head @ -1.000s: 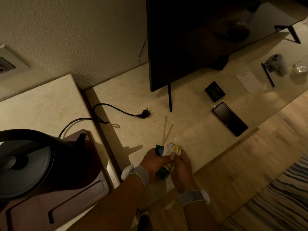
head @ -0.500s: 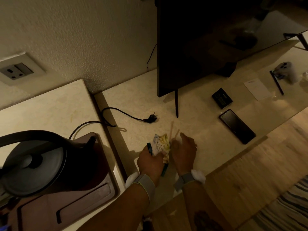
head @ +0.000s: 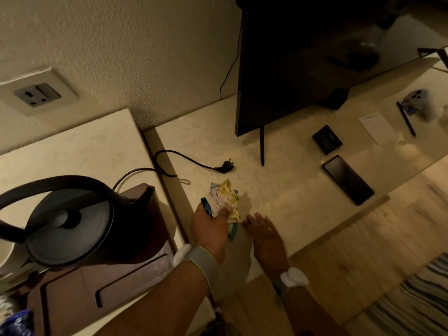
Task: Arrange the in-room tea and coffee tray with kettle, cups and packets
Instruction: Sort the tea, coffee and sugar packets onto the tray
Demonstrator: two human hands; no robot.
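packets (head: pixel 224 201) gripped in left hand (head: pixel 210 226); right hand (head: pixel 265 235) flat.

The room is dim, lit warm yellow. The kettle (head: pixel 70 221) throws a soft shadow to the right onto the tray (head: pixel 101 287), and the television (head: pixel 315 57) is nearly black, with faint reflections on its screen. The countertop (head: pixel 291 185) is brightest near the middle. Straight edges bow toward the frame borders. The rug (head: pixel 417 301) and the right hand (head: pixel 266 236) look smeared by motion blur.
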